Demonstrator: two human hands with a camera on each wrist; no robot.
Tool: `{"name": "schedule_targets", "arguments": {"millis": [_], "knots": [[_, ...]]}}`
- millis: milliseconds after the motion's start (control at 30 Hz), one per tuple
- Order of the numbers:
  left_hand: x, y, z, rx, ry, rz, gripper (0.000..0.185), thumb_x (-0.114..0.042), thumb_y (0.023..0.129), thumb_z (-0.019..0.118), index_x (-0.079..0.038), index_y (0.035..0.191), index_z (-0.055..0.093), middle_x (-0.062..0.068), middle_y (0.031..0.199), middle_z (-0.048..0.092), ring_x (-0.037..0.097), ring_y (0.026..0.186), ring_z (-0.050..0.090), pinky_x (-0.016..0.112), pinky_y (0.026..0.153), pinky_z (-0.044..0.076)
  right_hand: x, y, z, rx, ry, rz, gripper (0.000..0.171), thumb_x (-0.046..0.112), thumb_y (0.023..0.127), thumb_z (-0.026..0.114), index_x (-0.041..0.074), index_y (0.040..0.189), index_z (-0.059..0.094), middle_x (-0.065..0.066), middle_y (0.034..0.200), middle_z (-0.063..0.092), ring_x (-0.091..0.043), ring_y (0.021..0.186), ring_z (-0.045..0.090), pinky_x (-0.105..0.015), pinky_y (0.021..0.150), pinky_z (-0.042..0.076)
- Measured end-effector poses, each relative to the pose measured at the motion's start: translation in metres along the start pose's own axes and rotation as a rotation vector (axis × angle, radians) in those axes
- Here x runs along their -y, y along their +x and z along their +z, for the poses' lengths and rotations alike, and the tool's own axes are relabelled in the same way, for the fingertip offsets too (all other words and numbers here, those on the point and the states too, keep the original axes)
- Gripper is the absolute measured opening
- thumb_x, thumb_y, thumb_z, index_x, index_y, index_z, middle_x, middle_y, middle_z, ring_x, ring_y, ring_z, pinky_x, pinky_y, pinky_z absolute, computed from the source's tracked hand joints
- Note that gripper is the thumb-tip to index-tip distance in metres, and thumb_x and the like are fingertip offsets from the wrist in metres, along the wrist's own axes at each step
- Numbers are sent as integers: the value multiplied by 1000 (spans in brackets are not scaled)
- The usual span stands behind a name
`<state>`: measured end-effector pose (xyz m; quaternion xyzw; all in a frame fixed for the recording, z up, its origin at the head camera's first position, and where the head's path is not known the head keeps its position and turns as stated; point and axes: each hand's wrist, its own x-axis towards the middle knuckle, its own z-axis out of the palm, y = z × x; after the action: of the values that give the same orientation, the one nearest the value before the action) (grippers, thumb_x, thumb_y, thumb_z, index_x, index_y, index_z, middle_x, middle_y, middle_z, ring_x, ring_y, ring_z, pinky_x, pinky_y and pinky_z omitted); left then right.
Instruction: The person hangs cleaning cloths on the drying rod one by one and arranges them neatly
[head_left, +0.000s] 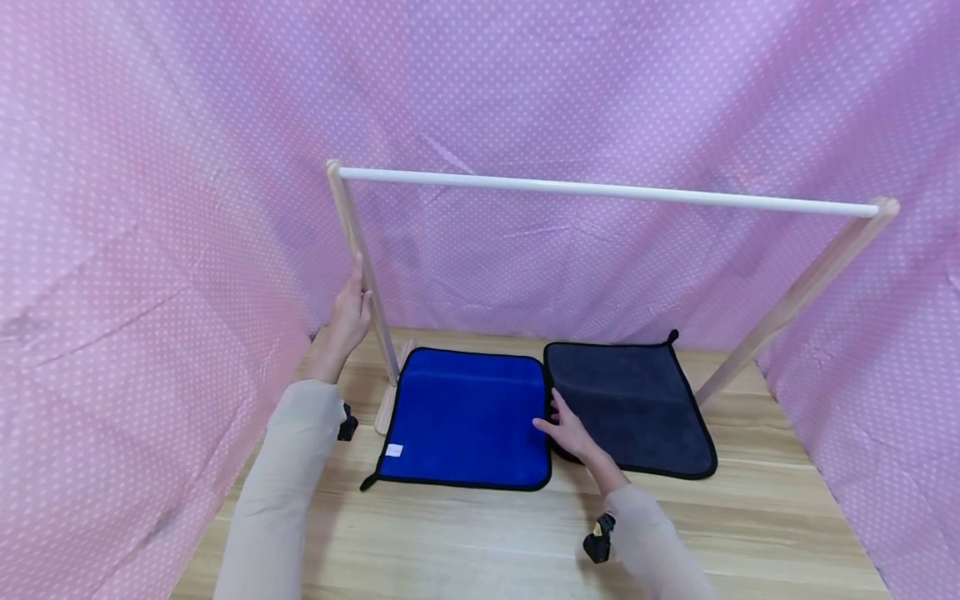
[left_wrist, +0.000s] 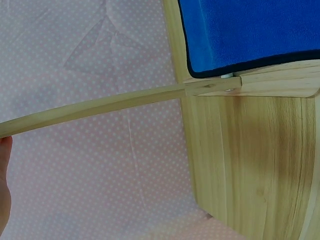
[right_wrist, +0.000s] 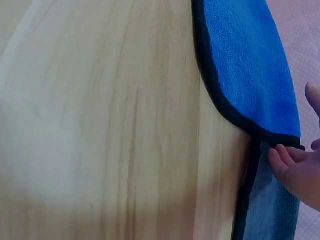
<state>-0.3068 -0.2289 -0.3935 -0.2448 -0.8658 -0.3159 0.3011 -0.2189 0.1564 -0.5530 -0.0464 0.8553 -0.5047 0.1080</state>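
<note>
Pink dotted cloth (head_left: 150, 208) walls in wooden counter (head_left: 750, 517). Wooden rack (head_left: 600, 190) stands on counter, white bar across top. Blue towel (head_left: 465, 417) flat on counter beside rack's left post, dark grey towel (head_left: 630, 400) just right, edges touching. Left hand (head_left: 351, 308) grips left post. Right hand (head_left: 566, 429), fingers relaxed, rests where towel edges meet.

Pink white-dotted fabric backdrop (head_left: 150, 167) on three sides; light wooden tabletop (head_left: 787, 533); even lighting.
</note>
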Motion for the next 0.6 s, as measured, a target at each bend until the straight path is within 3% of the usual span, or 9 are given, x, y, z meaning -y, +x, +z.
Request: {"name": "schedule_targets", "arguments": {"millis": [133, 267, 467, 600], "knots": [[0, -1, 0, 1, -5, -21, 70, 7, 93, 37, -15, 146, -2, 36, 117, 40, 45, 85, 49, 52, 80, 45, 2, 4, 2, -54, 3, -22, 74, 20, 88, 60, -1, 144, 16, -28, 137, 36, -42, 118, 42, -53, 95, 37], [-1, -2, 0, -7, -15, -46, 70, 8, 93, 37, -15, 147, -1, 36, 116, 41, 47, 90, 49, 54, 83, 44, 4, 7, 4, -30, 12, 24, 76, 21, 88, 59, -2, 144, 13, -30, 138, 32, -43, 121, 38, -54, 97, 35], [1, -2, 3, -49, -12, -3, 75, 5, 93, 39, -27, 147, -3, 35, 111, 44, 46, 88, 50, 53, 82, 45, 3, 15, 4, -13, 58, 109, 77, 18, 88, 60, -3, 144, 11, -31, 137, 32, -43, 122, 35, -53, 100, 32], [1, -2, 4, -58, -3, 10, 74, 4, 94, 38, -28, 147, -3, 37, 123, 39, 49, 96, 49, 55, 90, 40, 4, 19, 6, -25, 133, 135, 75, 12, 86, 61, -5, 142, 15, -30, 130, 39, -39, 118, 40, -52, 100, 33]]}}
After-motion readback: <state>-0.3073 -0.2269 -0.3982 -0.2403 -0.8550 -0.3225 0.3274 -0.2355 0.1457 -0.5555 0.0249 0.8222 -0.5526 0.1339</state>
